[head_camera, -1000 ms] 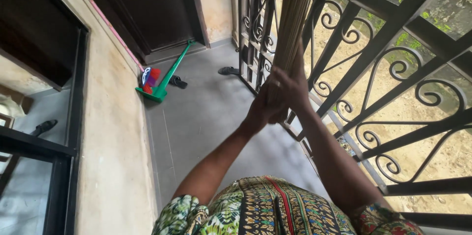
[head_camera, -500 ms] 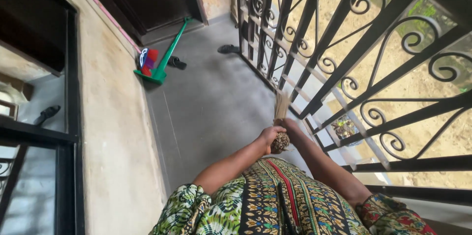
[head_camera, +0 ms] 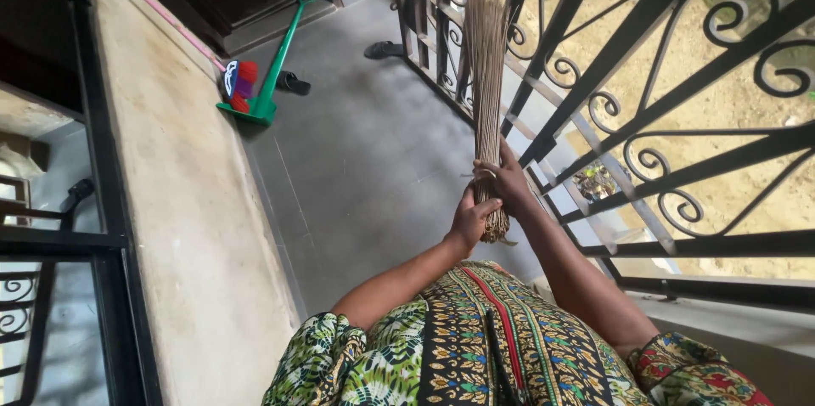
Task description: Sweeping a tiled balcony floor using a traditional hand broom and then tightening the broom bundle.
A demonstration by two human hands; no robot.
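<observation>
Broom's swung back upright since a moment ago, both hands clenched on the bound butt of the stick broom [head_camera: 487, 75], left hand [head_camera: 471, 217] under right hand [head_camera: 508, 181]; looks light, springy, grab low.

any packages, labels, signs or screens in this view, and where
No signs, screens or clear labels show.
Only candidate: a small bundle on the green long-handled dustpan by the wall, far end of the floor; rounded, red, purple and white with a dark patch; too small to tell whether it is a package.
The left hand and right hand grip a plain stick broom, unlabelled.
</observation>
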